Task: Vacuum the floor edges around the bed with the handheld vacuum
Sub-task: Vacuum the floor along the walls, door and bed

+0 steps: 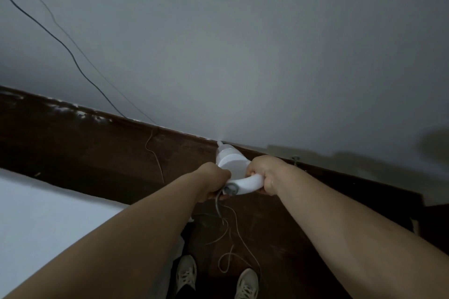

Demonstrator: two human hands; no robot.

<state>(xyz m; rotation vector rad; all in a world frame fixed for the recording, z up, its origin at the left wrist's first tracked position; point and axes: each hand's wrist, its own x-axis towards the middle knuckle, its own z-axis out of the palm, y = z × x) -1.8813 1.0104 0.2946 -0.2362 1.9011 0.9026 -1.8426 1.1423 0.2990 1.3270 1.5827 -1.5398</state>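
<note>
A white handheld vacuum (232, 161) points away from me, its nozzle tip touching the line where the dark floor meets the grey wall. My right hand (263, 172) grips the curved white handle. My left hand (213, 181) holds the rear end of the vacuum, where a grey cord comes out, with its fingers curled round it. The bed (43, 221) with its pale sheet lies at the lower left, beside my left forearm.
Thin cords (233, 245) trail in loops over the dark brown floor (97, 153) near my two pale shoes (187, 274). A dark cable (60, 43) runs down the grey wall from a plug at the top left. A dark piece of furniture (432, 221) stands at the right.
</note>
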